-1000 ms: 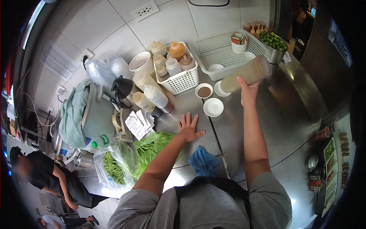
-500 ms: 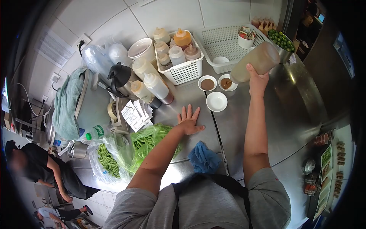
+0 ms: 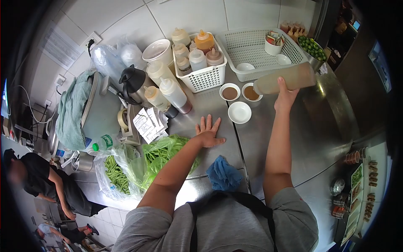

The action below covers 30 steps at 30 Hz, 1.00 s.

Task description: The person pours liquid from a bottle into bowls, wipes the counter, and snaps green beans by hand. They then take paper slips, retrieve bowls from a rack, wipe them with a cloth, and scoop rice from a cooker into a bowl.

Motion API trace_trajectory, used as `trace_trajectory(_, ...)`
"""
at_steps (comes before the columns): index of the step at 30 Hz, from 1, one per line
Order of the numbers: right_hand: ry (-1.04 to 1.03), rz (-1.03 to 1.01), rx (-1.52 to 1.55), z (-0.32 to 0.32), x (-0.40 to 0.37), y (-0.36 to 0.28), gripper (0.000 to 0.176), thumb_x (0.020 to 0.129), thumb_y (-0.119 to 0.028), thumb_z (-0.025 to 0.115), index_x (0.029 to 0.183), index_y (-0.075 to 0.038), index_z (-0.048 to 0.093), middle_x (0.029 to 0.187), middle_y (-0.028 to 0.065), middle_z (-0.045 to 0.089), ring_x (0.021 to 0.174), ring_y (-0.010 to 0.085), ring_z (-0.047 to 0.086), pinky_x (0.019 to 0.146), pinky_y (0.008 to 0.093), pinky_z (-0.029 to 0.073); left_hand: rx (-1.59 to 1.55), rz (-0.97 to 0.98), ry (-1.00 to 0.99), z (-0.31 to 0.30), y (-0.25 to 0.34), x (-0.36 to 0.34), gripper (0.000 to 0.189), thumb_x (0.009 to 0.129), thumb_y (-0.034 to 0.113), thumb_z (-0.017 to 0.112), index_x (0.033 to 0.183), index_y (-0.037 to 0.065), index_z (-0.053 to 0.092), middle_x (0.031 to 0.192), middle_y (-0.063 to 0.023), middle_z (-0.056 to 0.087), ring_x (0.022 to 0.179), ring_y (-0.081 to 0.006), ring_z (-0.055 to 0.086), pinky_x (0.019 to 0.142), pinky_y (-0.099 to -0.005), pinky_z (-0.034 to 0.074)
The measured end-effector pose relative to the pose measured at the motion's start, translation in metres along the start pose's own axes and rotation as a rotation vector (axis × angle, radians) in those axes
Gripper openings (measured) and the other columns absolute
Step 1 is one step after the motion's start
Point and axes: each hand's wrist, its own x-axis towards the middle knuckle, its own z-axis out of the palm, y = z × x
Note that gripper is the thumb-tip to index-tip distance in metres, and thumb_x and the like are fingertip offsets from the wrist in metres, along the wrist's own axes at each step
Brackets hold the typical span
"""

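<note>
My right hand (image 3: 287,93) is wrapped round a large cloudy squeeze bottle (image 3: 289,79), held nearly level with its narrow end at the left. That end is beside a small white bowl of brown sauce (image 3: 252,92). To the left is another bowl with darker brown sauce (image 3: 229,92); an empty white bowl (image 3: 239,112) sits in front of both. My left hand (image 3: 209,133) lies flat on the steel counter (image 3: 218,147), fingers spread, holding nothing. A crumpled blue cloth (image 3: 224,173) is nearer to me.
Behind are a white basket of squeeze bottles (image 3: 201,80), a wide perforated tray (image 3: 235,42) and a container of green limes (image 3: 311,48). Bags of green beans (image 3: 117,174), paper slips (image 3: 147,124) and a black-lidded jug (image 3: 133,82) stand left. Two people are at far left.
The bottle in my right hand has tipped from a slant to nearly level, its base lower and further right. My left hand stays on the counter.
</note>
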Motion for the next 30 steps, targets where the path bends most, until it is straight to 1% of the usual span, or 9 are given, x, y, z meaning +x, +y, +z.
trace_trajectory(3, -0.088, 0.095, -0.060, -0.006, -0.016, -0.005, 0.051, 0.068, -0.001, 0.064, 0.111, -0.002, 0.036, 0.108, 0.0073, 0.045, 0.098, 0.0149, 0.044, 0.087, 0.0282, 0.034, 0.003, -0.001, 0.001, 0.000, 0.000, 0.000, 0.090, 0.066, 0.056, 0.052, 0.132, 0.022, 0.001, 0.135, -0.0181, -0.013, 0.123, -0.0382, -0.015, 0.095, -0.0527, -0.002)
trace_trajectory(6, -0.261, 0.145, -0.149, -0.003, -0.039, -0.012, 0.049, 0.067, -0.001, 0.064, 0.109, -0.001, 0.038, 0.104, 0.0071, 0.047, 0.094, 0.0142, 0.046, 0.083, 0.0273, 0.037, -0.001, 0.001, 0.003, 0.001, -0.001, 0.001, 0.090, 0.066, 0.055, 0.052, 0.132, 0.022, 0.001, 0.135, -0.0181, -0.013, 0.123, -0.0379, -0.015, 0.095, -0.0526, -0.002)
trace_trajectory(9, -0.329, 0.182, -0.280, -0.002, -0.048, -0.008, 0.046, 0.067, -0.002, 0.065, 0.106, -0.001, 0.041, 0.098, 0.0059, 0.051, 0.088, 0.0126, 0.049, 0.078, 0.0258, 0.041, 0.001, -0.003, 0.003, 0.001, -0.001, 0.001, 0.090, 0.066, 0.056, 0.052, 0.132, 0.022, 0.001, 0.135, -0.0178, -0.013, 0.123, -0.0377, -0.015, 0.095, -0.0524, -0.002)
trace_trajectory(12, -0.288, 0.117, -0.270, 0.003, -0.049, -0.010, 0.041, 0.065, -0.004, 0.068, 0.099, -0.001, 0.046, 0.091, 0.0061, 0.055, 0.079, 0.0122, 0.053, 0.072, 0.0250, 0.043, 0.015, 0.006, -0.003, 0.000, -0.002, 0.001, 0.091, 0.066, 0.058, 0.052, 0.132, 0.022, 0.001, 0.135, -0.0193, -0.013, 0.123, -0.0389, -0.014, 0.095, -0.0534, -0.001)
trace_trajectory(15, -0.324, 0.083, -0.270, 0.007, -0.045, -0.020, 0.040, 0.065, -0.005, 0.068, 0.099, 0.000, 0.047, 0.091, 0.0064, 0.056, 0.080, 0.0116, 0.053, 0.072, 0.0247, 0.043, 0.010, 0.010, 0.006, 0.002, -0.003, 0.002, 0.091, 0.066, 0.058, 0.052, 0.132, 0.022, 0.001, 0.135, -0.0194, -0.012, 0.123, -0.0391, -0.014, 0.095, -0.0536, -0.001)
trace_trajectory(18, -0.329, 0.103, -0.290, 0.009, -0.041, -0.023, 0.039, 0.065, -0.005, 0.068, 0.098, -0.001, 0.047, 0.090, 0.0057, 0.056, 0.080, 0.0113, 0.053, 0.072, 0.0245, 0.043, 0.000, 0.013, 0.003, 0.001, -0.003, 0.001, 0.091, 0.066, 0.058, 0.051, 0.132, 0.022, 0.001, 0.135, -0.0195, -0.012, 0.122, -0.0391, -0.014, 0.095, -0.0537, -0.001)
trace_trajectory(24, -0.338, 0.076, -0.269, 0.014, -0.041, -0.022, 0.037, 0.066, -0.004, 0.067, 0.098, -0.001, 0.048, 0.090, 0.0048, 0.056, 0.080, 0.0110, 0.053, 0.072, 0.0239, 0.043, 0.006, -0.001, -0.016, -0.001, -0.002, 0.000, 0.090, 0.067, 0.057, 0.051, 0.132, 0.023, 0.000, 0.135, -0.0173, -0.013, 0.123, -0.0372, -0.015, 0.096, -0.0515, -0.003)
trace_trajectory(27, -0.306, 0.096, -0.244, 0.013, -0.042, -0.019, 0.038, 0.066, -0.003, 0.066, 0.099, -0.001, 0.047, 0.091, 0.0053, 0.055, 0.081, 0.0112, 0.052, 0.072, 0.0238, 0.042, -0.002, 0.004, -0.019, -0.002, -0.002, 0.000, 0.090, 0.067, 0.057, 0.051, 0.132, 0.023, 0.000, 0.135, -0.0174, -0.013, 0.123, -0.0371, -0.015, 0.096, -0.0516, -0.003)
trace_trajectory(30, -0.195, 0.132, -0.209, 0.010, -0.043, -0.015, 0.041, 0.066, -0.001, 0.065, 0.102, -0.001, 0.045, 0.094, 0.0053, 0.054, 0.082, 0.0110, 0.052, 0.072, 0.0238, 0.042, -0.019, 0.019, -0.013, 0.000, -0.004, 0.002, 0.091, 0.066, 0.058, 0.051, 0.132, 0.022, 0.001, 0.134, -0.0203, -0.013, 0.122, -0.0390, -0.015, 0.095, -0.0531, -0.002)
